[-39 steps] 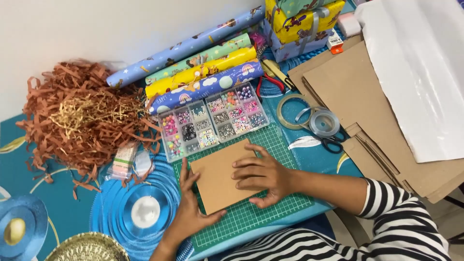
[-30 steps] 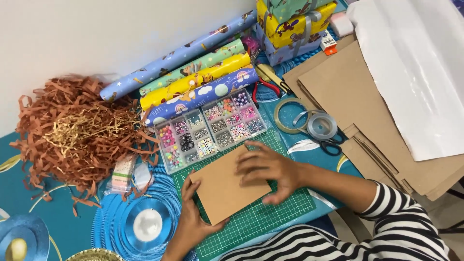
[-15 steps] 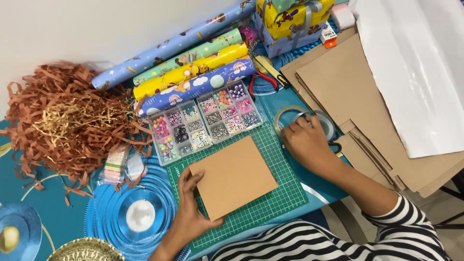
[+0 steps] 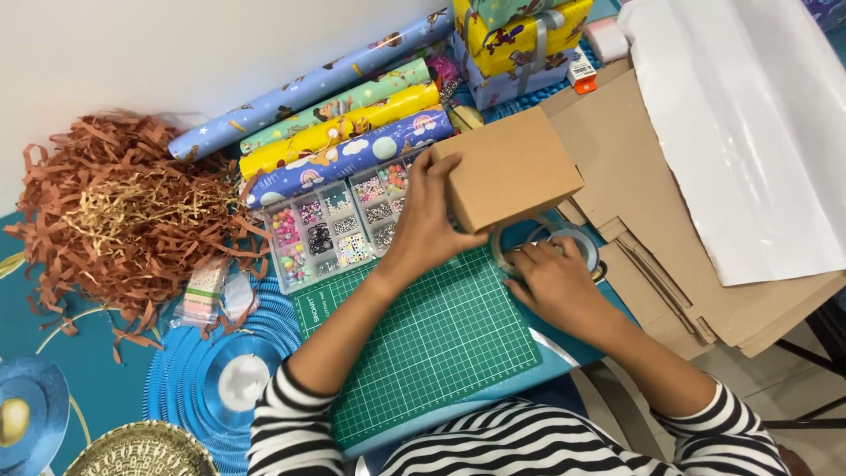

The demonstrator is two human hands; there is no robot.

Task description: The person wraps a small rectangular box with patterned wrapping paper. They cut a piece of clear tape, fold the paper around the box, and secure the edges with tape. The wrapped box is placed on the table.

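Note:
My left hand grips a small brown cardboard box by its near-left side and holds it raised above the far edge of the green cutting mat. My right hand rests on rolls of clear tape just right of the mat, fingers on the rings. A clear bead organiser with coloured beads lies under and left of the box.
Several rolls of gift wrap lie at the back. Shredded brown paper is heaped at left. Flat cardboard sheets and white paper cover the right. Wrapped gifts stand at the back. A blue round mat is front left.
The box lay flat on the mat under both hands; my right hand went to the tape rolls, and my left hand lifted the box up and toward the back right.

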